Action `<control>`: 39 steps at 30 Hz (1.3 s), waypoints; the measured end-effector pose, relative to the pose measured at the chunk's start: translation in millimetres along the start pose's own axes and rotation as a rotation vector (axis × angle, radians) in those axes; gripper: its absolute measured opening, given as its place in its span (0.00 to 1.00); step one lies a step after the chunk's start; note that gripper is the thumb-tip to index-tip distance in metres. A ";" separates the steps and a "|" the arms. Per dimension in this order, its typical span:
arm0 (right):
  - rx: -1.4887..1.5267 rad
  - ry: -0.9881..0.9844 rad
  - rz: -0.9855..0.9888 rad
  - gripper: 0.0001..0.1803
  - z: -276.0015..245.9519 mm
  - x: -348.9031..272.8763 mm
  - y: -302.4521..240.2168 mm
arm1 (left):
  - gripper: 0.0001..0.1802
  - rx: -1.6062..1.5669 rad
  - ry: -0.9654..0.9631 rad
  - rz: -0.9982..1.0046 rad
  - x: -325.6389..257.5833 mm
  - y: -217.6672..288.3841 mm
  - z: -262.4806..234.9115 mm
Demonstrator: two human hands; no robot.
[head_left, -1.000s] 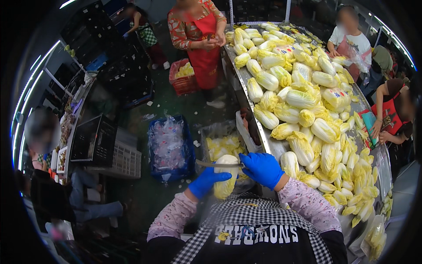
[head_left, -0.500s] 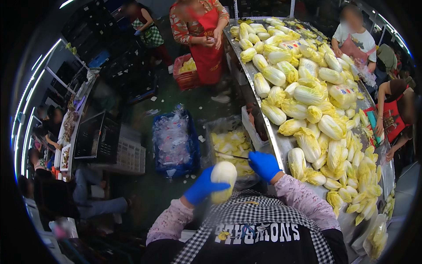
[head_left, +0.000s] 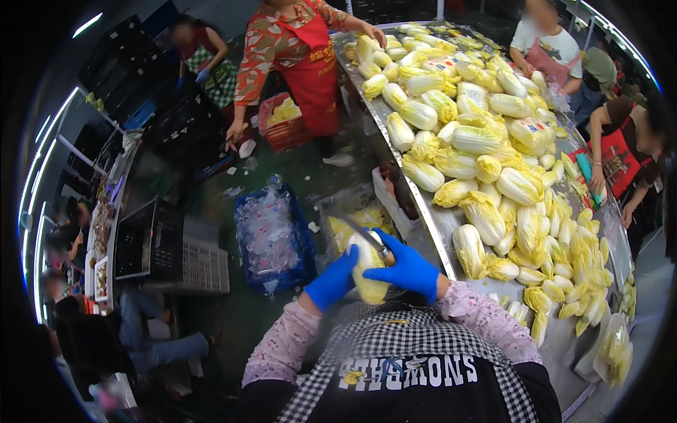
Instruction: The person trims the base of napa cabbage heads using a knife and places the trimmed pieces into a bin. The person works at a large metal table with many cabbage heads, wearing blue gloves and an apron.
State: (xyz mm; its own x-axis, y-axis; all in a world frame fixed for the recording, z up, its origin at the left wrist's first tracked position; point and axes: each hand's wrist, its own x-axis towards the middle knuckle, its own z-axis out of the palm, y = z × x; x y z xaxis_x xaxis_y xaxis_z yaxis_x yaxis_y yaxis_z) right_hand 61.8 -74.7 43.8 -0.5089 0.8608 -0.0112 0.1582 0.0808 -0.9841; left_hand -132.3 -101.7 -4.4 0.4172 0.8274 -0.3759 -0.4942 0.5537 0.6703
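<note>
In front of my apron I hold a napa cabbage [head_left: 370, 283], pale yellow with a white base pointing away from me. My left hand [head_left: 331, 282], in a blue glove, is closed around its left side. My right hand [head_left: 410, 268], also gloved in blue, grips a knife [head_left: 364, 234] whose blade lies across the white base end. Right-hand fingers also touch the cabbage's right side. Beneath them, a plastic-lined container [head_left: 326, 211] holds yellow leaves, partly hidden by the hands and knife.
A metal table [head_left: 443, 262] heaped with napa cabbages [head_left: 486, 173] runs along my right. Left of the lined container stands a blue crate [head_left: 305, 264] of clear plastic bags. Black and white crates [head_left: 201, 264] sit farther left. A co-worker in a red apron [head_left: 310, 77] stands ahead beside a red basket [head_left: 293, 141].
My right hand has brought the knife leftward onto the cabbage's base end. The cabbage has shifted slightly right and tilted. The co-worker ahead has spread both arms, one reaching to the table.
</note>
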 end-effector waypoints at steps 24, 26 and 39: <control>0.395 0.146 0.293 0.29 -21.1 -11.7 27.7 | 0.31 0.503 0.194 0.461 15.1 -1.6 46.1; 0.343 0.118 0.264 0.32 -22.9 -13.2 29.9 | 0.39 0.483 0.150 0.418 9.5 4.3 52.4; -0.211 0.031 0.044 0.37 -29.8 17.4 23.9 | 0.41 0.352 0.159 0.496 14.6 -1.2 27.3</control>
State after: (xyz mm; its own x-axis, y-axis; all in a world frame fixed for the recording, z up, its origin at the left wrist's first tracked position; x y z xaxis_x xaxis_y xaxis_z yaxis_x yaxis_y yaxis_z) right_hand 82.0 -42.8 25.4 -0.4717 0.8806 -0.0444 0.3552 0.1437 -0.9237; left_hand -104.8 -92.8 6.8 0.0711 0.9967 -0.0383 -0.3077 0.0584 0.9497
